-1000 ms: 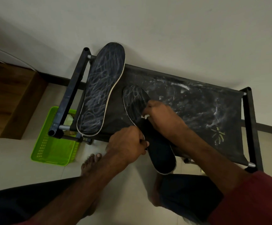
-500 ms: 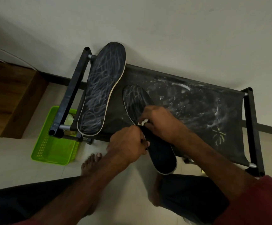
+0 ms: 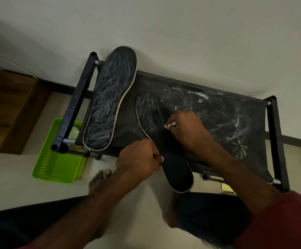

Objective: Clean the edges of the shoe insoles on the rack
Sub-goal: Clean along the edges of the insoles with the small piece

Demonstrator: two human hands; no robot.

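The right hand [image 3: 189,130], its curled fingers pinching a small white wad [image 3: 171,125], has slid slightly right and farther across the near insole [image 3: 175,162]. The left hand [image 3: 137,159] still pinches that insole's left edge. The insole lies on the dusty black rack [image 3: 218,112] with its near end overhanging, and a second insole [image 3: 108,101] lies to its left above a green basket [image 3: 56,164].

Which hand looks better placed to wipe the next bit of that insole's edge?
Probably the right hand: it pinches the white wad against the insole, while the left hand grips its edge, steadying it.
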